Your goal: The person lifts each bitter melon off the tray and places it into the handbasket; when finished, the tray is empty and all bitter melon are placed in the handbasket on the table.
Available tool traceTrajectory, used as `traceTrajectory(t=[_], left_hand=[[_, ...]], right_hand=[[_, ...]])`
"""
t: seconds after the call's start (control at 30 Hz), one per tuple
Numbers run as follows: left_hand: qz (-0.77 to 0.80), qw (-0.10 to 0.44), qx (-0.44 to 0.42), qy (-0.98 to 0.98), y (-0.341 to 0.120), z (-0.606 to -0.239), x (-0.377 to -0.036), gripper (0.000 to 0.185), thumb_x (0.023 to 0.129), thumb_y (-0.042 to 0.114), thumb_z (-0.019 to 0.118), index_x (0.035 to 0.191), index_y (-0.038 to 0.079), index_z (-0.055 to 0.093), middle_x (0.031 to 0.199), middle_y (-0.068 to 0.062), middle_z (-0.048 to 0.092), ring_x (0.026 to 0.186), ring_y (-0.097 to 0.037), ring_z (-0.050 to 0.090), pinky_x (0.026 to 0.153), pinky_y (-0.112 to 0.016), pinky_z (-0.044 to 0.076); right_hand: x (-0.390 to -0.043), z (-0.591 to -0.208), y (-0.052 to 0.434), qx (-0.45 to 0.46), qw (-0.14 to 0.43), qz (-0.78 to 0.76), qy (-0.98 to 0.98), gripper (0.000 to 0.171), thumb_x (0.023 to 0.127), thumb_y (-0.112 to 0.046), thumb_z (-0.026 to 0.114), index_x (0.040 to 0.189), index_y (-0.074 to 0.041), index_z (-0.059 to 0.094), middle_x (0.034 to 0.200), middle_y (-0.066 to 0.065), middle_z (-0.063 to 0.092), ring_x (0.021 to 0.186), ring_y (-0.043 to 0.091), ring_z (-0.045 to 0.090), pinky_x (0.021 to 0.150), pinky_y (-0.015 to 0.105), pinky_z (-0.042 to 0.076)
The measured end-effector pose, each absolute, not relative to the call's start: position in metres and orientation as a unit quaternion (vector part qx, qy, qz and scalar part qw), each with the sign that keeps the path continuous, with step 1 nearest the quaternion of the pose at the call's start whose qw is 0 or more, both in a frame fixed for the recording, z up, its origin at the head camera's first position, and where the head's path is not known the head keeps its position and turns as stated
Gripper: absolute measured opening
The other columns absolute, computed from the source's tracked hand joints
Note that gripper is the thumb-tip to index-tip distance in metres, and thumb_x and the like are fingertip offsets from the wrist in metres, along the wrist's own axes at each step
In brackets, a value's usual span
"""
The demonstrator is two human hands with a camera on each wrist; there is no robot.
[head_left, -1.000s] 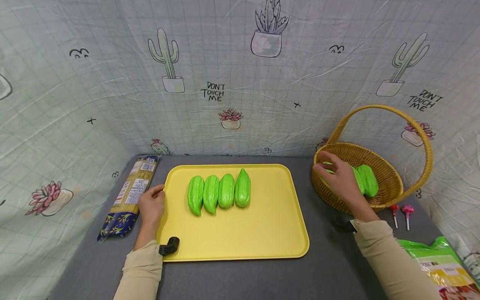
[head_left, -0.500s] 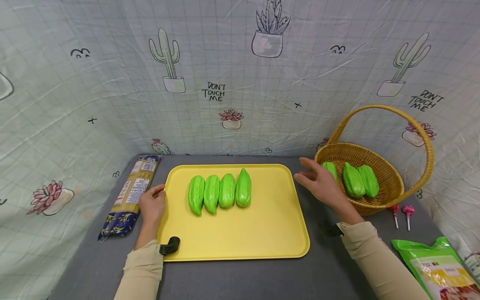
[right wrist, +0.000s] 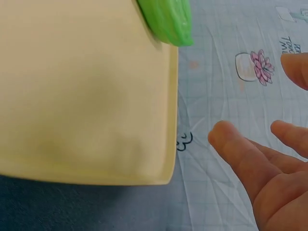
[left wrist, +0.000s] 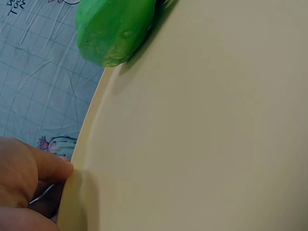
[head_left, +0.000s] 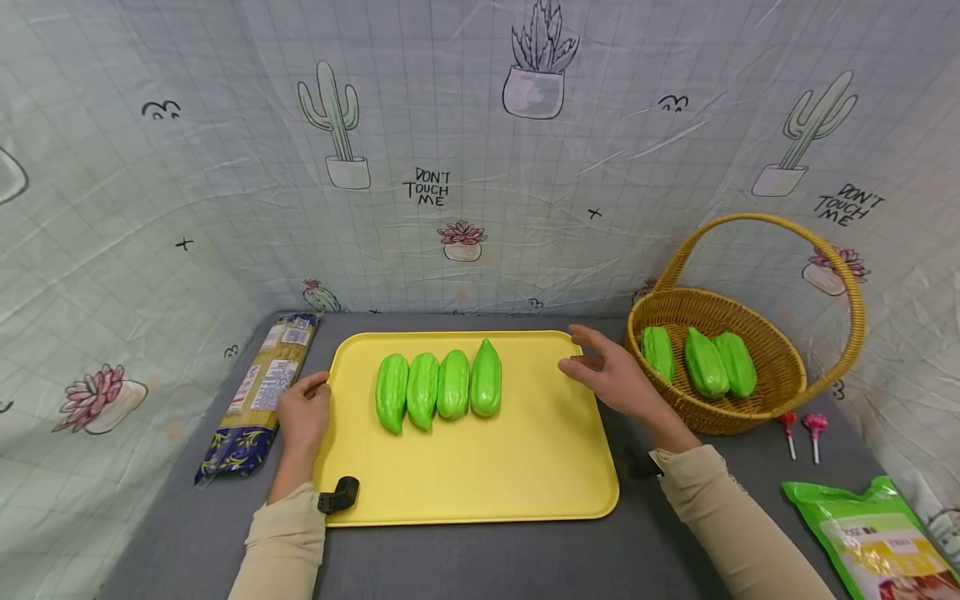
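Four gourds (head_left: 438, 387) on tray (head_left: 525, 467); right hand (head_left: 611, 379) empty, grip spread; left hand (head_left: 303, 412) holds tray edge. Risk: sleeve nudges row.

**Bright greens on yellow, against a cactus print**

The tray (head_left: 525, 467) is plain pale yellow. On it lie four vivid green gourds (head_left: 438, 385); three more of the same green (head_left: 697, 362) sit in a golden-tan woven basket (head_left: 780, 392). The counter (head_left: 487, 558) is dark grey. The backdrop cloth (head_left: 187, 167) is pale mint with a faint grid, outlined cacti, pink succulents and black lettering. A pasta packet (head_left: 258, 392) shows gold with dark blue ends. Two lollipops (head_left: 801, 425) are red and pink. A bag (head_left: 873, 533) is lime green with white and yellow. Both sleeves (head_left: 281, 546) are beige.
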State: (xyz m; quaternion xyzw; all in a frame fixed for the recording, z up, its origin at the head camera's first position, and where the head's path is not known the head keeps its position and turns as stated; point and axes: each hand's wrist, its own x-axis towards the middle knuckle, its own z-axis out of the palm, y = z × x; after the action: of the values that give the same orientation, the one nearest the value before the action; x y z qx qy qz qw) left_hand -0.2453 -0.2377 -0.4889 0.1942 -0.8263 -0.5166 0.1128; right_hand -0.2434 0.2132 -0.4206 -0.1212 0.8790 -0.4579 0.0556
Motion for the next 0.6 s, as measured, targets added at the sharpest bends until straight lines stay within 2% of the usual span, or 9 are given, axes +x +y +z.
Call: traceTrajectory(t=[0.2, 0.43, 0.6], left_hand=[[-0.523, 0.113, 0.192, -0.822, -0.238, -0.490, -0.245, 0.036, 0.107, 0.008, 0.046, 0.138, -0.002, 0.061, 0.134, -0.027, 0.062, 0.120, -0.038, 0.060, 0.066, -0.001, 0.035], [-0.523, 0.113, 0.194, -0.822, -0.238, -0.490, -0.245, 0.036, 0.107, 0.008, 0.047, 0.138, -0.002, 0.062, 0.134, -0.027, 0.062, 0.119, -0.038, 0.060, 0.068, -0.004, 0.036], [-0.524, 0.118, 0.192, -0.821, -0.238, -0.492, -0.247, 0.036, 0.107, 0.009, 0.047, 0.138, -0.002, 0.062, 0.134, -0.027, 0.062, 0.119, -0.037, 0.060, 0.066, -0.002, 0.035]], right_hand=[[-0.242, -0.426, 0.206, -0.128, 0.071, -0.460, 0.876, 0.076, 0.101, -0.042, 0.064, 0.162, -0.015, 0.028, 0.162, 0.024, 0.035, 0.134, 0.044, 0.056, 0.100, 0.055, 0.053], [-0.242, -0.434, 0.195, -0.154, 0.083, -0.465, 0.868, 0.075, 0.101, -0.038, 0.064, 0.163, -0.014, 0.028, 0.163, 0.025, 0.032, 0.134, 0.045, 0.056, 0.098, 0.052, 0.055], [-0.242, -0.436, 0.185, -0.159, 0.095, -0.468, 0.864, 0.074, 0.102, -0.036, 0.064, 0.162, -0.013, 0.028, 0.162, 0.028, 0.033, 0.135, 0.046, 0.055, 0.100, 0.052, 0.055]])
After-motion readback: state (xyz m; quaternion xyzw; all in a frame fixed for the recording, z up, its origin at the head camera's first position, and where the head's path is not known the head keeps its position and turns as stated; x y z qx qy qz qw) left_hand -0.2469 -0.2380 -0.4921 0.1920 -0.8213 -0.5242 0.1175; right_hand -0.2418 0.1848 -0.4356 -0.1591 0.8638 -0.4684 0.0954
